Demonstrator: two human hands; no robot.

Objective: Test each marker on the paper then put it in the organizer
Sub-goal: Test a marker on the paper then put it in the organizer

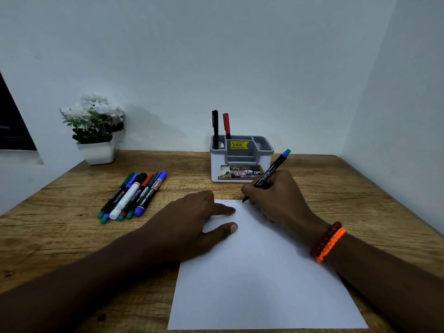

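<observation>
A white sheet of paper [262,280] lies on the wooden desk in front of me, with a thin red scribble [227,201] along its far edge. My right hand [276,200] grips a black marker [272,171] with a blue end, its tip touching the paper's far edge. My left hand [192,222] rests flat on the paper's far left corner, fingers straight. Behind the paper stands the grey and white organizer [241,162], holding a black marker [215,128] and a red marker [226,126] upright in its left rear slot. Several loose markers [132,195] lie in a row at the left.
A white pot of white flowers [95,128] stands at the desk's back left against the wall. Walls close the desk at the back and right. Red and orange bracelets [328,241] circle my right wrist.
</observation>
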